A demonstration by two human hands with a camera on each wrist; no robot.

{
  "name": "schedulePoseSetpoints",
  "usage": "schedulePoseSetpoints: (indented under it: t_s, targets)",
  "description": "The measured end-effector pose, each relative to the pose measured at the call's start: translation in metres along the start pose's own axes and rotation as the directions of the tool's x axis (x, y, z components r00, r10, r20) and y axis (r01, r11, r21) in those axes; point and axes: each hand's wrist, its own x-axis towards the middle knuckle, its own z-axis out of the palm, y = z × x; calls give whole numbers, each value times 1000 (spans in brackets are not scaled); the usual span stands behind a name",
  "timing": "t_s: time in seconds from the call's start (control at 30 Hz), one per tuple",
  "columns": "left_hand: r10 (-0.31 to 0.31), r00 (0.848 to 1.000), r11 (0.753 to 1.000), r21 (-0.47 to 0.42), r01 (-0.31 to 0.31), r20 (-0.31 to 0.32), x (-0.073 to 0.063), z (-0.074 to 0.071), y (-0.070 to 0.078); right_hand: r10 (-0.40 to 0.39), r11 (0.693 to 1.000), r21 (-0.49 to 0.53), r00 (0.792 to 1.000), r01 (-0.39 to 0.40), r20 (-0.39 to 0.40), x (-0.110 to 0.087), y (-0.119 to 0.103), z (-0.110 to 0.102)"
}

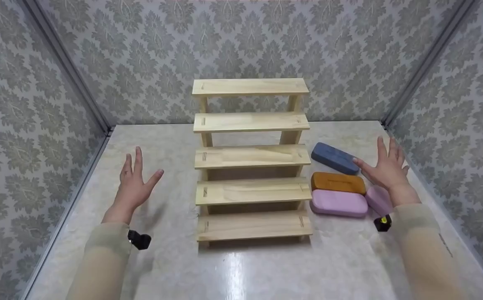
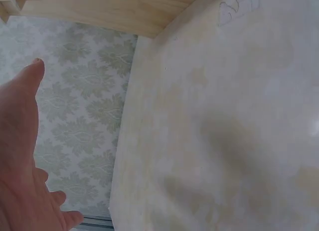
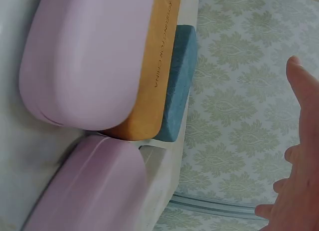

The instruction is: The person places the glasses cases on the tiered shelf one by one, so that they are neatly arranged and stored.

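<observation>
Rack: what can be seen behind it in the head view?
Through the upper gaps of the rack, the wall and table show. Whatever its shelves cover cannot be seen.

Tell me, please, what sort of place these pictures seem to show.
It looks like a small booth, perhaps for filming or demonstrations: patterned walls with grey corner strips enclose a pale tabletop on three visible sides, and a wooden tiered rack stands near the middle.
</observation>
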Motion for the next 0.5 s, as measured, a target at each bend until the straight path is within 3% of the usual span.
schedulePoseSetpoints:
  t_s: [0.13, 0.27, 0.4, 0.5]
  targets:
    - [10, 1000, 989, -147, -9, 8, -4, 9, 2, -19, 997, 77, 999, 21, -30, -7, 5, 6]
    - [13, 1000, 952, -307, -8, 14, -12, 19, 6, -37, 982, 182, 997, 48, -62, -14, 9, 10]
    - [5, 999, 874, -486, 21, 53, -23, 29, 9, -43, 955, 292, 997, 62, -70, -21, 12, 14]
    - [3, 995, 794, -605, 57, 98, -31, 38, 10, -33, 927, 372, 998, 53, -61, -28, 15, 19]
